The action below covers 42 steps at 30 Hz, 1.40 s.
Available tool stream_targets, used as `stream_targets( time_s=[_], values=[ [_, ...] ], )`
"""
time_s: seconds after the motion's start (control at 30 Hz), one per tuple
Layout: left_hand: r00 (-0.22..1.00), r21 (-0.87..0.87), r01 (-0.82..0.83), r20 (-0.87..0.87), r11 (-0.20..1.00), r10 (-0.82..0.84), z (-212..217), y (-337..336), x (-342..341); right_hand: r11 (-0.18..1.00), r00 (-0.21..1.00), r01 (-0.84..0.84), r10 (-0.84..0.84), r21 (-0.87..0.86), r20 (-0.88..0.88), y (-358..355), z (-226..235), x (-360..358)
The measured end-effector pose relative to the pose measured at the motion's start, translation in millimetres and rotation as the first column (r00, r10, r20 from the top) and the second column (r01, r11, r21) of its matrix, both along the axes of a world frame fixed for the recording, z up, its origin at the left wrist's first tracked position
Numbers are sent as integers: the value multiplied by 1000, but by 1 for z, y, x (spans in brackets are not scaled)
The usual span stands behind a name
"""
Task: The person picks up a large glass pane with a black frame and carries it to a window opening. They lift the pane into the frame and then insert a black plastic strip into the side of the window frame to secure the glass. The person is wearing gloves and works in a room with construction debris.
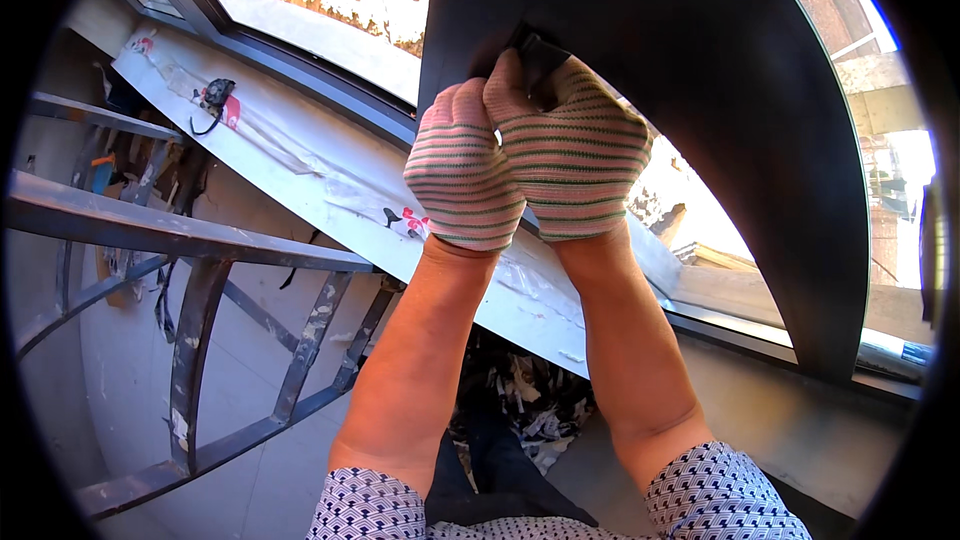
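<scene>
Both my hands are in striped pink, white and green knit gloves, raised together at a wide dark frame panel [650,0] of a window. My right hand [580,160] is closed, with a small flat black piece [540,55] pinched between thumb and fingers against the panel. The piece's exact kind does not show. Close beside it, my left hand [465,165] is closed too, its fingertips turned away near the panel's edge. Whatever it holds, if anything, is hidden.
Beneath my arms runs a white sill [330,190] partly covered in plastic film. A small black object with a strap [217,95] lies on it. At the left stands a dark metal scaffold frame [190,230]. Scraps [535,400] are heaped below. Window glass [320,0] is at upper left.
</scene>
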State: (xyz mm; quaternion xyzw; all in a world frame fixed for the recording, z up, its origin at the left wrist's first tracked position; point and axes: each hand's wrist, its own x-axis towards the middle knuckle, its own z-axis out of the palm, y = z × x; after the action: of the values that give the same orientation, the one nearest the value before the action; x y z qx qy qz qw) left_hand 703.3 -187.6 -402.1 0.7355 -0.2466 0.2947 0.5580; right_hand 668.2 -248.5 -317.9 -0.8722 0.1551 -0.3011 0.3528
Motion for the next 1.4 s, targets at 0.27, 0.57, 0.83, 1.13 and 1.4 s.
stream_targets(
  time_s=[0.27, 0.57, 0.83, 1.13, 1.4],
  values=[
    [998, -3, 25, -50, 1000, -25, 4, 6, 1, 997, 995, 69, -72, -41, -62, 9, 9, 2],
    [995, 50, -25, -95, 998, 30, 13, 10, 0, 960, 989, 140, -148, -242, -15, 4, 7, -2],
    [993, -36, 95, -61, 995, -98, 19, 30, 16, 991, 996, 72, -77, -113, -45, -9, 5, -7],
    [619, -459, 546, -344, 701, -706, 59, 34, 51, 996, 1000, -11, 10, 91, 10, -18, -1, -17],
    [702, -399, 500, -333, 769, -630, 42, 23, 58, 903, 986, -87, 19, 420, 164, -12, -5, -16]
  ],
)
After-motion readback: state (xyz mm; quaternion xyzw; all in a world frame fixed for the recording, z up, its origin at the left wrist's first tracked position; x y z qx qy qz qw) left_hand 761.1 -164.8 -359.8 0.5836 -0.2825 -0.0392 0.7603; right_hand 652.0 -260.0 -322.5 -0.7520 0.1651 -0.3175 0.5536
